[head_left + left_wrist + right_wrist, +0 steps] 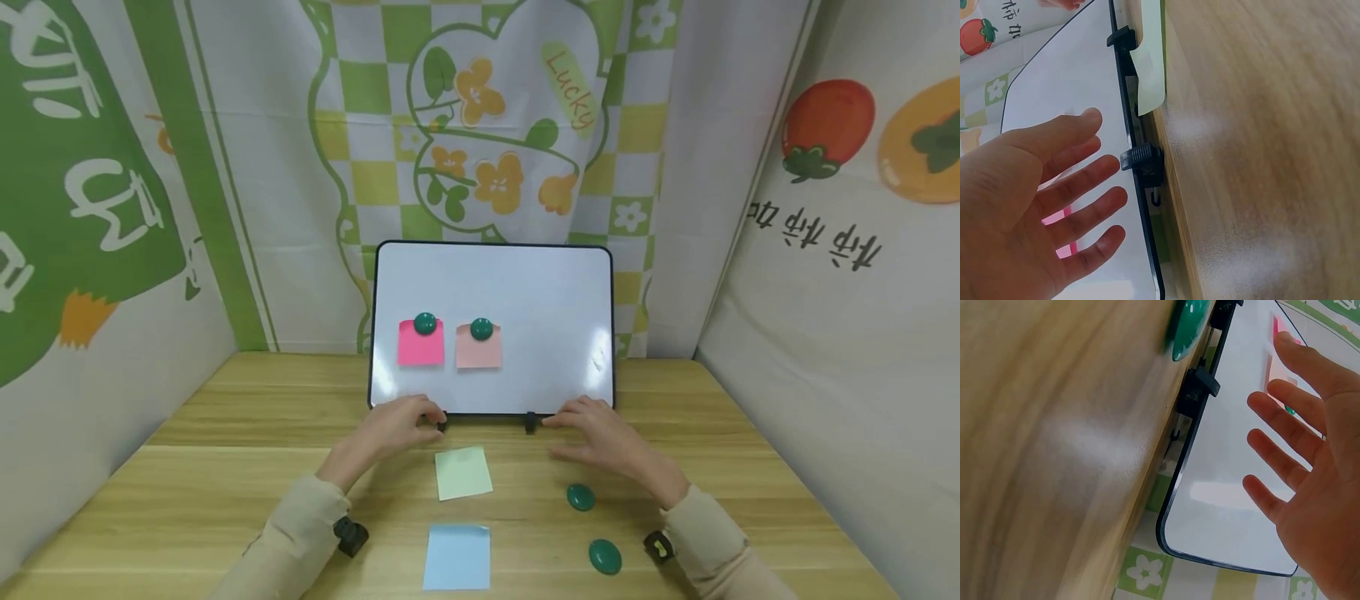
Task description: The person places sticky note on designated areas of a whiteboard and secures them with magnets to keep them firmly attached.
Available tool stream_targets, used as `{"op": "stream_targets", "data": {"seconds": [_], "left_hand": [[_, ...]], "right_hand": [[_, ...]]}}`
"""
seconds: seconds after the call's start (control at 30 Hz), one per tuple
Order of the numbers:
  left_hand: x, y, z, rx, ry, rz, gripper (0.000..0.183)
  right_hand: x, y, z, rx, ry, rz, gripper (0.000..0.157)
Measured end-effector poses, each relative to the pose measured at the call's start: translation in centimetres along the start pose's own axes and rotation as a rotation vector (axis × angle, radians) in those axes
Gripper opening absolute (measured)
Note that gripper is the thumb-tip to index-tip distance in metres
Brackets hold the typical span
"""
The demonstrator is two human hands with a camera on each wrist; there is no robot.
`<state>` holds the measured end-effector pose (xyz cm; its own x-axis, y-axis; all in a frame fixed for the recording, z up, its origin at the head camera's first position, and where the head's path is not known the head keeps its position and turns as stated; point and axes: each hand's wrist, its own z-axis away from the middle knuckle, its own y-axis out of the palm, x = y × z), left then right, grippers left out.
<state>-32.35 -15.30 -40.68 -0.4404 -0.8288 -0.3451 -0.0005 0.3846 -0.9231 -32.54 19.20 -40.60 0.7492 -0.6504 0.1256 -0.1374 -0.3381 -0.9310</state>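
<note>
A whiteboard with a black frame stands upright at the back of the table. Two sticky notes are on it, one hot pink and one pale pink, each with a green magnet at its top edge. Near the board's lower left edge is my left hand, its fingers spread and relaxed beside a black clip. My right hand hovers by the lower right edge, fingers loosely extended near another black clip. Both hands hold nothing.
On the wooden table lie a pale green sticky note and, closer to me, a blue one. Two loose green magnets, one farther and one nearer, lie to the right. Printed curtains surround the table.
</note>
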Motion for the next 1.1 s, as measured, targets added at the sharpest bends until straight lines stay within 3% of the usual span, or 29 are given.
{"op": "stream_targets", "data": {"seconds": [0.5,1.1], "left_hand": [[0.0,0.5,0.3,0.024,0.013,-0.008,0.027],[-0.2,0.8,0.2,0.066,0.010,-0.004,0.029]], "right_hand": [[-0.5,0.2,0.7,0.132,-0.036,-0.026,0.048],[-1.4,0.1,1.4,0.358,0.017,-0.241,0.058]]}}
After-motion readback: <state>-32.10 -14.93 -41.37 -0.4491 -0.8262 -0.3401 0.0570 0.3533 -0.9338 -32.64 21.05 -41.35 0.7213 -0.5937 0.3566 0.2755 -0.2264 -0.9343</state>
